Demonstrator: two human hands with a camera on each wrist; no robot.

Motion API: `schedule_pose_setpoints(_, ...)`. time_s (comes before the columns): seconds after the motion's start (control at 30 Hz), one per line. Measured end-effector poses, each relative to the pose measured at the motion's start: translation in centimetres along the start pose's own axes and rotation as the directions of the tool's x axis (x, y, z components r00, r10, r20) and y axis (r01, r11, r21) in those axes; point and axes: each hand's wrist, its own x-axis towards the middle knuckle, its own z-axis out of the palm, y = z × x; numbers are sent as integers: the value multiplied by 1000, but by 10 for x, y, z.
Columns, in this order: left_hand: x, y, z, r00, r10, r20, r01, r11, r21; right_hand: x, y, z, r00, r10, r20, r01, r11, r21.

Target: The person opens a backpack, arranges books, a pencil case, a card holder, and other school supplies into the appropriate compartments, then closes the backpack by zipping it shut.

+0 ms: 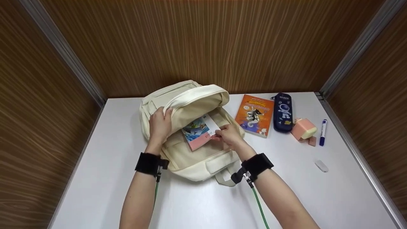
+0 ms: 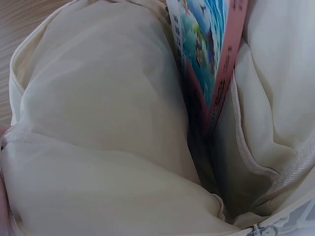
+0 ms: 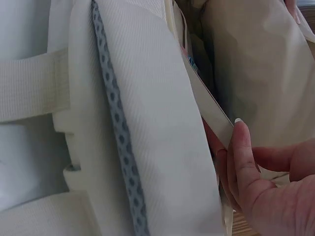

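Note:
A cream backpack [image 1: 190, 171] lies on the white table with its main compartment unzipped. My left hand [image 1: 160, 124] grips the edge of the raised front flap [image 1: 203, 95] and holds it up; in the left wrist view only a sliver of that hand shows at the left edge. Inside the opening, a book [image 1: 198, 130] with a blue sea picture and a pink band sits tilted. My right hand [image 1: 229, 136] pinches the book's right edge between thumb and fingers. In the left wrist view the book [image 2: 211, 59] stands between the flap lining and an inner pocket [image 2: 261, 132].
Right of the backpack lie an orange book [image 1: 254, 116], a navy astronaut pencil case [image 1: 283, 113], a pink and yellow block-shaped object [image 1: 304, 128], a blue-capped marker [image 1: 323, 132] and a white eraser-like piece [image 1: 321, 166]. Wood-grain panels [image 1: 203, 41] enclose the table's back and sides.

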Motion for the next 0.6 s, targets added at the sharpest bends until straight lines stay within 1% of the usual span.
schedule_pose_setpoints(0.07,1,0,0,1000,6,9,-6,1000,-17,3,0,6,1000,-2,3,2,1000,21)
schedule_pose_setpoints(0.1,1,-1,0,1000,10,11,-10,1000,-23,6,3,7,1000,-10,2,10,1000,19)
schedule_pose_setpoints(0.2,1,-1,0,1000,28,10,-28,999,-30,8,4,11,999,-36,36,36,999,0)
schedule_pose_setpoints(0.33,1,0,-1,1000,26,7,-26,999,-29,9,7,11,991,-55,122,56,998,-1)
schedule_pose_setpoints(0.4,1,-1,-1,1000,21,4,-21,999,-29,8,7,9,984,-53,171,51,999,17)
schedule_pose_setpoints(0.47,0,-1,-1,1000,15,7,-15,1000,-27,7,7,7,978,-45,201,44,999,13)
schedule_pose_setpoints(0.53,0,-1,-1,1000,10,14,-10,1000,-20,6,6,2,977,-44,207,49,999,-20)
schedule_pose_setpoints(0.6,0,-2,0,1000,12,17,-12,1000,-12,4,3,-4,982,-58,181,76,993,-93)
